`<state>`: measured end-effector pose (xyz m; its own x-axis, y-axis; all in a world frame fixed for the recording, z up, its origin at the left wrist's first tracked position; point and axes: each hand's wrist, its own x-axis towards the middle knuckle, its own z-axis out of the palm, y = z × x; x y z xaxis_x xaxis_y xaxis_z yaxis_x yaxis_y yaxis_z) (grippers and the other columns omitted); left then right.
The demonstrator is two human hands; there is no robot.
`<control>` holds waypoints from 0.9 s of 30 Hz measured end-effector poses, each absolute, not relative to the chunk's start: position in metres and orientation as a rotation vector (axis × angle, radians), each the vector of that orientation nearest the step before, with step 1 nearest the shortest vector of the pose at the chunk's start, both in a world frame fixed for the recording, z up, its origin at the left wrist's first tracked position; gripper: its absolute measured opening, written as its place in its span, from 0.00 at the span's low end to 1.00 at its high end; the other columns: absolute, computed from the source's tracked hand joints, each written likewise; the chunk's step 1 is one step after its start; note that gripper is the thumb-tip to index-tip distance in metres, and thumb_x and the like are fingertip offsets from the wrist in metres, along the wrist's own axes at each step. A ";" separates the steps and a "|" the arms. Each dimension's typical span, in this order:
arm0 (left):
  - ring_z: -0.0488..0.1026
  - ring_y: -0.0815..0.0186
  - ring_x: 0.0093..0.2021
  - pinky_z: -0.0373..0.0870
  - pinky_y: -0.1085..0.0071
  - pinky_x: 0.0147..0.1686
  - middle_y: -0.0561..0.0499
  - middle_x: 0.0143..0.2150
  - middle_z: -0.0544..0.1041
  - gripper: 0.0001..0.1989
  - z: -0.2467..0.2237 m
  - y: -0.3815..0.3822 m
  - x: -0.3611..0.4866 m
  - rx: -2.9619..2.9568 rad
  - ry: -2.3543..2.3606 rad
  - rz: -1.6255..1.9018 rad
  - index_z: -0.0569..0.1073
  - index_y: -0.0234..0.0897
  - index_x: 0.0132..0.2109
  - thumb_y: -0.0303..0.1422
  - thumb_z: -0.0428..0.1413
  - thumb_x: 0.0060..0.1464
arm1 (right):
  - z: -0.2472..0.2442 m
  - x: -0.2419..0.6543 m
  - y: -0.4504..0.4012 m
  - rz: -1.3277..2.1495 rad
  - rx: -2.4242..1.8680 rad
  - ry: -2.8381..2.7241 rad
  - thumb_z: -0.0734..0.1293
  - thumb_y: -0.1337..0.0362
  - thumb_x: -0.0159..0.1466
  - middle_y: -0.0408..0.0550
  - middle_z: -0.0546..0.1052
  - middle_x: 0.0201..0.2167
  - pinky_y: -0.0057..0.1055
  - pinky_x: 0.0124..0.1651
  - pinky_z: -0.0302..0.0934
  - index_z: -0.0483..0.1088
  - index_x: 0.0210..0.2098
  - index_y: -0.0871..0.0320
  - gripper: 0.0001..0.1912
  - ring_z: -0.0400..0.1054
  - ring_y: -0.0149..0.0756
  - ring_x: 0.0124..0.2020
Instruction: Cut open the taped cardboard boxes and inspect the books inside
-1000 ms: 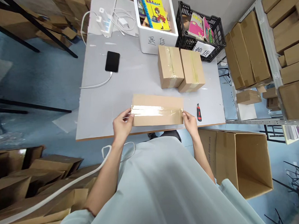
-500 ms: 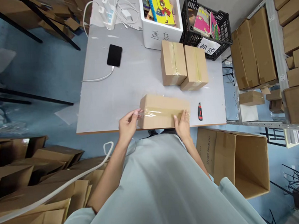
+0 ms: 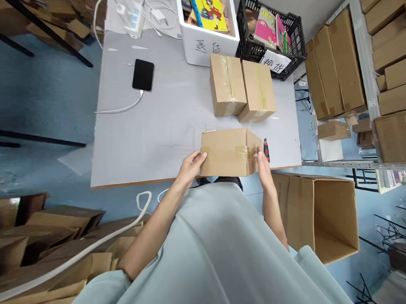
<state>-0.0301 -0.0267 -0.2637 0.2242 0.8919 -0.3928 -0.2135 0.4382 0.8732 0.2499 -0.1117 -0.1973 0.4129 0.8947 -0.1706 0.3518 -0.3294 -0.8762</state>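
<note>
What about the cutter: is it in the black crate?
No, the cutter lies on the table, near the right hand.

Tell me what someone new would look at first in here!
Probably the bright yellow book in the white box at the back of the table. Next, perhaps, a pink-covered book in the black crate, just right of that box. Then the taped cardboard box at the table's near edge, between the left hand and right hand.

Room leftward, cartons ahead, cutter perhaps touching fingers
</note>
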 end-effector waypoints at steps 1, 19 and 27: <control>0.81 0.40 0.69 0.78 0.45 0.71 0.34 0.62 0.87 0.50 -0.258 -0.027 -0.030 0.783 1.087 0.914 0.86 0.36 0.61 0.70 0.76 0.42 | -0.190 0.238 -0.109 0.896 -1.873 -1.068 0.61 0.23 0.74 0.50 0.52 0.89 0.54 0.92 0.36 0.54 0.88 0.53 0.57 0.41 0.50 0.91; 0.86 0.51 0.57 0.87 0.59 0.54 0.35 0.64 0.86 0.38 -0.249 -0.031 -0.088 1.055 1.340 1.193 0.84 0.36 0.63 0.59 0.74 0.55 | -0.203 0.179 -0.064 1.224 -1.539 -1.075 0.65 0.24 0.72 0.48 0.75 0.79 0.51 0.86 0.58 0.71 0.80 0.48 0.49 0.66 0.53 0.82; 0.79 0.44 0.71 0.77 0.46 0.71 0.29 0.71 0.79 0.34 -0.324 -0.016 -0.069 0.705 1.460 0.955 0.80 0.36 0.63 0.62 0.54 0.74 | -0.209 0.226 -0.073 1.103 -1.651 -1.085 0.65 0.24 0.72 0.55 0.84 0.69 0.55 0.82 0.65 0.81 0.69 0.54 0.46 0.73 0.56 0.76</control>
<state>-0.0690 -0.0155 -0.3236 -0.1224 0.8628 -0.4904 -0.1032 0.4804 0.8710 0.2255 -0.0728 -0.2095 0.2345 0.9484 -0.2135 0.1978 -0.2616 -0.9447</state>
